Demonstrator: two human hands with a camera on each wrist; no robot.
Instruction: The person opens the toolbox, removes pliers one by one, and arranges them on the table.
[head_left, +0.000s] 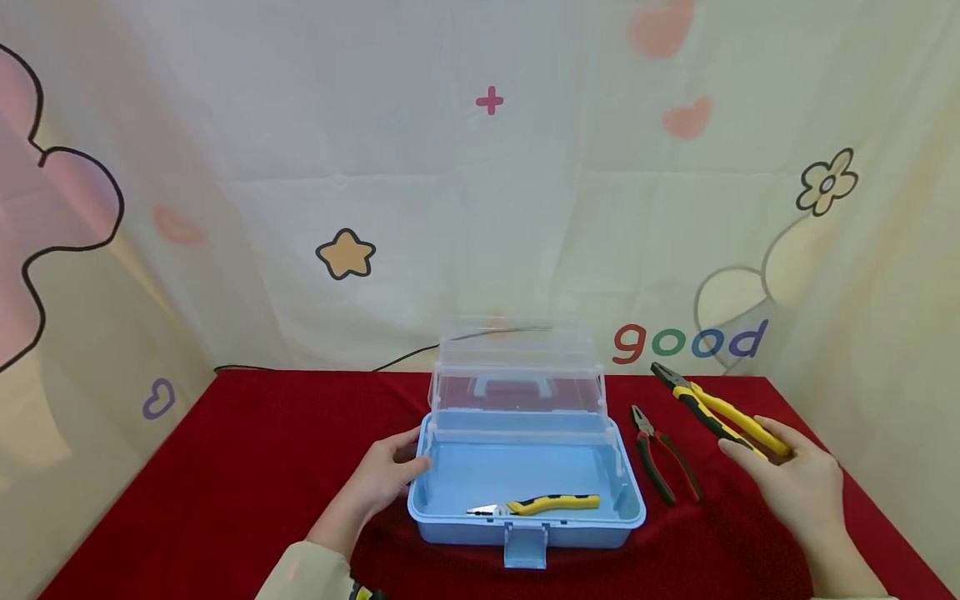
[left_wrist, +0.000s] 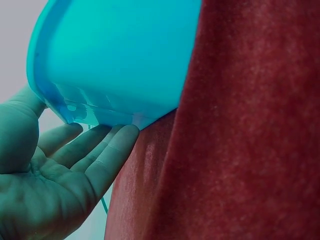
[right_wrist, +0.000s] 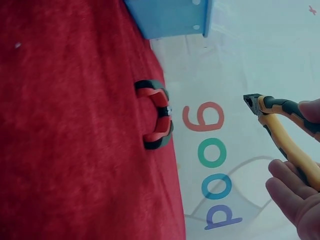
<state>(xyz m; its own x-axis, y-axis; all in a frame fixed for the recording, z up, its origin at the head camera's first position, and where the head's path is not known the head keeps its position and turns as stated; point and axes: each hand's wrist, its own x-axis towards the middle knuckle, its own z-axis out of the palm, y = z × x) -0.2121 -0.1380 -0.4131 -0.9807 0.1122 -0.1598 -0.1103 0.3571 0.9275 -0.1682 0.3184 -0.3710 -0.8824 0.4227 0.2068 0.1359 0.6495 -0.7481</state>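
A light-blue toolbox [head_left: 525, 533] stands on the red cloth with its clear lid [head_left: 517, 387] raised. Inside it, near the front wall, lie yellow-and-black-handled pliers [head_left: 555, 503]. My left hand [head_left: 384, 473] holds the box's left side, thumb over the rim and fingers [left_wrist: 112, 150] against the outer wall. To the right of the box, my right hand [head_left: 802, 483] grips a second pair of yellow-and-black pliers [head_left: 720, 412] by the handles, raised above the cloth with the jaws pointing away. The handles are spread apart in the right wrist view.
Red-and-black-handled pliers [head_left: 663, 457] lie on the red cloth [head_left: 300, 450] between the box and my right hand. Close to my left sleeve, a small black-and-yellow item [head_left: 366, 592] is mostly cut off. A patterned white curtain [head_left: 487, 208] hangs behind the table.
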